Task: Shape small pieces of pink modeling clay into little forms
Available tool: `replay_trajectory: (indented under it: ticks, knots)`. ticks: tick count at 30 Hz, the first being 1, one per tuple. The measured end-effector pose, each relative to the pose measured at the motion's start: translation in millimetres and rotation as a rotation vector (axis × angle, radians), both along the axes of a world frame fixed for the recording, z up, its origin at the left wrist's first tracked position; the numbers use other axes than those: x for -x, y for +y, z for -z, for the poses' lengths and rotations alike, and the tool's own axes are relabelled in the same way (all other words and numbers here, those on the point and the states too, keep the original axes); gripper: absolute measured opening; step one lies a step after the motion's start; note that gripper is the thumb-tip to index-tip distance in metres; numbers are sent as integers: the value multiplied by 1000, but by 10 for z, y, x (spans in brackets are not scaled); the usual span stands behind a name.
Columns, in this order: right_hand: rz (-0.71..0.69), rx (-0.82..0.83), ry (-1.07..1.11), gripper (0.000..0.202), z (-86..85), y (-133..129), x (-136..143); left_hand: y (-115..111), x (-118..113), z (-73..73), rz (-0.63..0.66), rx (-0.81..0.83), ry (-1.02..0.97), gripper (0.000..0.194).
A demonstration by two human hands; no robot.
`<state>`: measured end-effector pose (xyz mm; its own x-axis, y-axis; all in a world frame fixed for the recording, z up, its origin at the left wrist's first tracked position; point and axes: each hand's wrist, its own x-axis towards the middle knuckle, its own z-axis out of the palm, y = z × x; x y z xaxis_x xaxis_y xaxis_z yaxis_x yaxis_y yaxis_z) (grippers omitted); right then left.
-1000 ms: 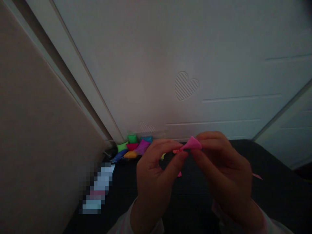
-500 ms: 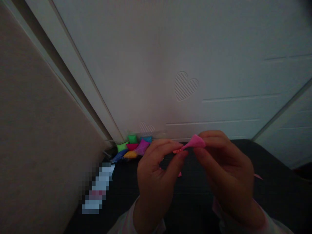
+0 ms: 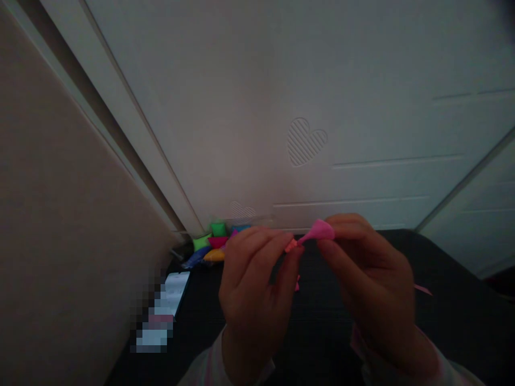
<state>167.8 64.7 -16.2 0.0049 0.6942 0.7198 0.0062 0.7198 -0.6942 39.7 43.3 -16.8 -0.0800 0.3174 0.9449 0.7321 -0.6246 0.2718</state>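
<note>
In front of me, above the dark table (image 3: 322, 343), I hold a pink modelling clay piece (image 3: 321, 229) that fans out wide at one end and narrows to a thin neck. My right hand (image 3: 374, 289) pinches the wide end between thumb and fingers. The thumb and fingers of my left hand (image 3: 253, 295) are closed on a small coral-coloured lump (image 3: 291, 246) at the narrow end. Whether the lump and the neck are one piece I cannot tell. Partly behind my left hand, a small pink bit (image 3: 298, 283) lies on the table.
Several colourful soft packets, among them a green one (image 3: 219, 229) and an orange one (image 3: 214, 255), lie at the back left. A phone-like slab (image 3: 176, 289), partly blurred out, lies left. A thin pink strip (image 3: 423, 290) lies right. A white panel (image 3: 225, 107) with embossed hearts stands behind.
Both hands have shifted slightly left with the pink clay piece. My left fingers have turned, showing more of the coral lump and covering more of the packets.
</note>
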Motion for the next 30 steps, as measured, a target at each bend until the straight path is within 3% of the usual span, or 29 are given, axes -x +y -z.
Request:
replay_trajectory:
  ticks: [10,18,30]
  knots:
    - [32,24,-37,9,-5,-47,29,-3,-34,-5,-153,-74,78,22]
    - [-8,-22,-69,17,-6,-50,29,-12,-40,-26,-162,-81,67,20]
    - [50,-86,-126,18,-13,-39,45,-14,-32,-25,-133,-54,85,28]
